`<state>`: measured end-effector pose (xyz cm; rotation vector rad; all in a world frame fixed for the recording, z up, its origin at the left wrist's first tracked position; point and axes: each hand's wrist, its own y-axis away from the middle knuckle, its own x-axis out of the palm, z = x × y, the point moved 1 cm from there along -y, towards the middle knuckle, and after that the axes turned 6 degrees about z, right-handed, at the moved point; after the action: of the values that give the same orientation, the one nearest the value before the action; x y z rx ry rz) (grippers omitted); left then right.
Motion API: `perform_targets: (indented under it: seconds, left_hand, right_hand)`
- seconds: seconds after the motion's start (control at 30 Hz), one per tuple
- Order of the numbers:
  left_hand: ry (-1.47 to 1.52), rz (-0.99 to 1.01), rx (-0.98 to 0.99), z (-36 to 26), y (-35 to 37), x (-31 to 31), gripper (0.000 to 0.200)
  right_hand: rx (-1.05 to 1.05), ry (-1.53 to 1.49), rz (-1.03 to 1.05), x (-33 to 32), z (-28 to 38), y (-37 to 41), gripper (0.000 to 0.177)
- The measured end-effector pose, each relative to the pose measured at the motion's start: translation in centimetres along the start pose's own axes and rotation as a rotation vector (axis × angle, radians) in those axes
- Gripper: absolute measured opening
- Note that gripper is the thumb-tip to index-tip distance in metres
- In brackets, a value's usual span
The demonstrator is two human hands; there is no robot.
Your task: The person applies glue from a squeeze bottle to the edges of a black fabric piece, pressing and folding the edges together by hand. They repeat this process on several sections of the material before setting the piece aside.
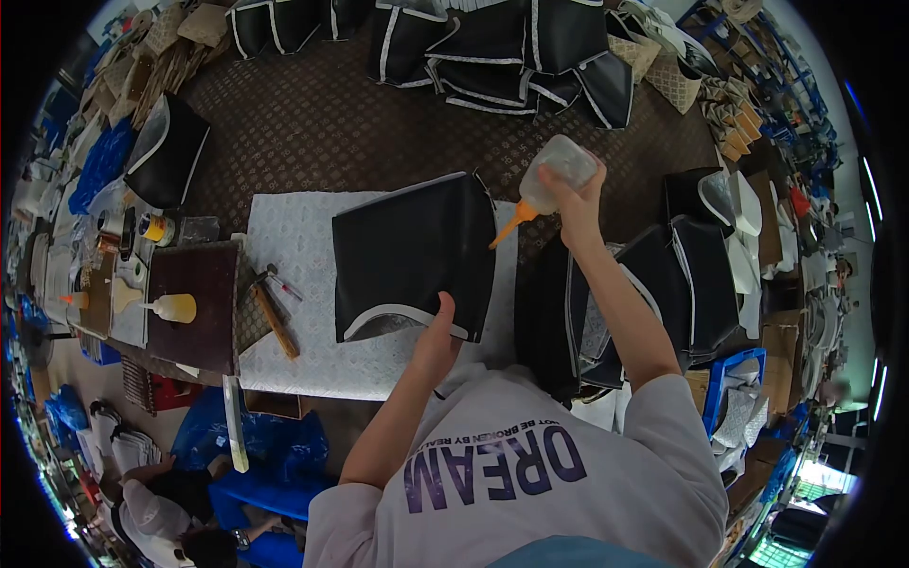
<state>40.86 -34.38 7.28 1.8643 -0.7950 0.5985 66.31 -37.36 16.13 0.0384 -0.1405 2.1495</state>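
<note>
Far left: yellow bottle [176,308] on its side on a dark board [194,270], nozzle pointing left. Next, hammer [275,322] on the white sheet [294,237], which lies over part of the brown worktop [284,133]; handle runs toward the person, nothing touching it. Then the black piece [412,251]: flat on the sheet, roughly square, no strong long axis, curved white trim [393,310] along its near side. Left hand [436,346] is at the near right corner, thumb over the top face, fingers hidden underneath; reads as closed on that edge, grip force can't tell. Key relation: the piece's right edge runs away from the person, and the clear bottle [559,172] slants in from the upper right, long axis across that edge, orange nozzle [516,223] aimed down-left. Tip is at the edge about midway along; touching or just short, can't tell. Right hand [579,194] is wrapped around the bottle body, closed on it, off to the right of the piece and beyond the left hand. Left hand is nearer the piece, already on it. Far right: more black pieces [701,284], bunched beside the right forearm.
</note>
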Motion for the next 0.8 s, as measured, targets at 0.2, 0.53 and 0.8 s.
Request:
perform_targets:
  seconds: [0.2, 0.53, 0.8]
  left_hand:
    - [0.105, 0.164, 0.066, -0.8, -1.3, 1.4, 0.057]
    - [0.195, 0.294, 0.170, -2.1, -2.1, 2.5, 0.053]
    - [0.199, 0.294, 0.211, -3.3, -0.3, 2.9, 0.052]
  right_hand:
    - [-0.007, -0.108, -0.108, -1.3, -0.6, 2.6, 0.076]
    - [0.141, -0.240, -0.162, -1.4, 0.1, 9.1, 0.067]
    - [0.153, -0.304, -0.052, -1.1, 0.2, 10.6, 0.069]
